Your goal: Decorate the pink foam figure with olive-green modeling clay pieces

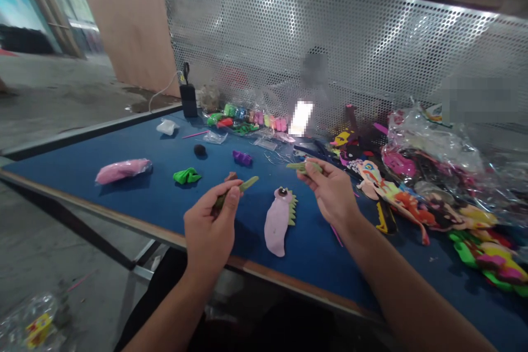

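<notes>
A flat pink clay figure (277, 225) lies on the blue table (160, 206), with a dark eye at its top and green spikes down its right edge. To its upper left, my left hand (212, 217) pinches a piece of olive-green clay (249, 182) between thumb and fingers. Another olive-green clay piece (296, 166) is gripped by my right hand (328, 187), above and right of the figure. Both hands are raised over the table, apart from each other. A small brown lump (231, 176) shows just behind my left fingers.
Wrapped pink clay (124, 171), a green lump (187, 176), a black lump (200, 150) and a purple lump (242, 158) lie left and centre. Colourful clay pieces and plastic bags (445, 143) crowd the right. A perforated metal panel (256, 27) stands behind.
</notes>
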A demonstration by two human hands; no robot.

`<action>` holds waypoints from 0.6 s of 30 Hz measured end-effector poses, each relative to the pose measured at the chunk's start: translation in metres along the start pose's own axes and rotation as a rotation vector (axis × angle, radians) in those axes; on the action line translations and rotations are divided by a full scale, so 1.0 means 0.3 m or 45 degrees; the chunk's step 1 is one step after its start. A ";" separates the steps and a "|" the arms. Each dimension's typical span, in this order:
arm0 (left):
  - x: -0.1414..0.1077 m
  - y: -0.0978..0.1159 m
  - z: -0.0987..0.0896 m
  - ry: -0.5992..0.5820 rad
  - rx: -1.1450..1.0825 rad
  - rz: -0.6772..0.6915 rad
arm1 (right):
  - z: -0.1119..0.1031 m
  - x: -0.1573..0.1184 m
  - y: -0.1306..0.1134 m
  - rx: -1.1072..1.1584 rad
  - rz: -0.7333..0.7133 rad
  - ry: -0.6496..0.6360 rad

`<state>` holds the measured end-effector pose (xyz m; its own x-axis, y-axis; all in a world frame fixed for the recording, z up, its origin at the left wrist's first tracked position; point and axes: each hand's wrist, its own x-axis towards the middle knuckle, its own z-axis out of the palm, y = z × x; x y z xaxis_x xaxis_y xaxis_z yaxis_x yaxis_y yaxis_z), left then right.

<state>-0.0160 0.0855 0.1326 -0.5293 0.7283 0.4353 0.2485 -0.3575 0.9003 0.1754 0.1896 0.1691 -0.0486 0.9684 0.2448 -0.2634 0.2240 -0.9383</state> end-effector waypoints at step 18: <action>-0.002 -0.014 0.002 -0.633 -0.256 -0.007 | 0.126 -0.151 0.001 0.207 0.355 -0.486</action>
<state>-0.0164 0.0869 0.1285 -0.0697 0.9020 0.4261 0.0608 -0.4225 0.9043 0.1412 0.1417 0.1671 -0.4796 0.8728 0.0905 -0.3356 -0.0871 -0.9380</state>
